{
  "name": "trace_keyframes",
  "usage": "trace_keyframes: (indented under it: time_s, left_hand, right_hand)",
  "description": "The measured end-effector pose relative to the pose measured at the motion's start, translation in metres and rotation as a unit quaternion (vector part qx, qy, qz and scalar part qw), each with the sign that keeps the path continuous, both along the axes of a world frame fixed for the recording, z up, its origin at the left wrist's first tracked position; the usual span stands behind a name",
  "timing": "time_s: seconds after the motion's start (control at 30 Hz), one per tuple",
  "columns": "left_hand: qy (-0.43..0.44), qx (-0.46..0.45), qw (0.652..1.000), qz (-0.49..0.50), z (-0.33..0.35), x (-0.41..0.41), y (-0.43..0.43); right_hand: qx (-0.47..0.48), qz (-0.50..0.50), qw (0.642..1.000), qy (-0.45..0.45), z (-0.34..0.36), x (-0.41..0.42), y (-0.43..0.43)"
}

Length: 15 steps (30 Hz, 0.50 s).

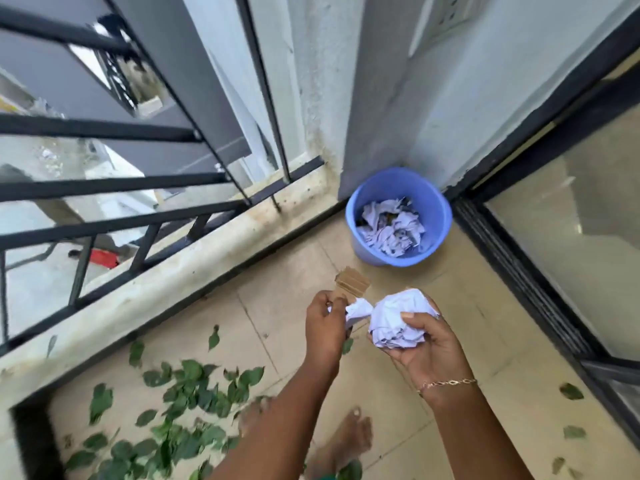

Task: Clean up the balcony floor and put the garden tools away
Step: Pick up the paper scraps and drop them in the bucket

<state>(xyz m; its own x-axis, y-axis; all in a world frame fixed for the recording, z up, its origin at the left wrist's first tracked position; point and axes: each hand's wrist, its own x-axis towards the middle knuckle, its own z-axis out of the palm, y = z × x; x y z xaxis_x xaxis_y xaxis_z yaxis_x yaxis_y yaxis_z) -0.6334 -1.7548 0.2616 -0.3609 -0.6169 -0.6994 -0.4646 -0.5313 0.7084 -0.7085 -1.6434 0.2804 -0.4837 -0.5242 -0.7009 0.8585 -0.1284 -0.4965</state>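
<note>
Gripping one paper wad (398, 320): right hand (427, 348), left hand (323, 327); one bucket (437, 206) beyond.

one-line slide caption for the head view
Left hand and right hand grip a crumpled white wad near a blue bucket, green leaves scattered around.
</note>
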Motion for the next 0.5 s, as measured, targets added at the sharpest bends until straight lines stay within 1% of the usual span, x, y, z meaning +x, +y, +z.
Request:
trace_keyframes:
  time_s: [0.07,0.17,0.3,0.43,0.5]
  left_hand:
    - [0.0,-0.005,0.999,-0.034,0.0,-0.025,0.001]
    - [-0.005,-0.04,0.996,-0.079,-0.009,-0.064,-0.004]
    - [-0.035,-0.039,0.989,-0.135,-0.034,-0.114,-0.015]
    - [-0.083,-0.054,0.98,-0.173,-0.049,-0.152,-0.037]
    - [-0.115,-0.046,0.972,-0.2,-0.057,-0.17,-0.05]
  right_hand:
    - [0.006,-0.015,1.0,0.003,0.0,-0.021,0.003]
    - [0.0,-0.057,0.998,-0.025,-0.006,-0.051,0.003]
    - [0.006,-0.103,0.993,-0.051,-0.015,-0.091,0.001]
    - [0.064,-0.093,0.989,-0.097,-0.037,-0.13,-0.014]
    - [0.079,-0.101,0.985,-0.112,-0.047,-0.149,-0.028]
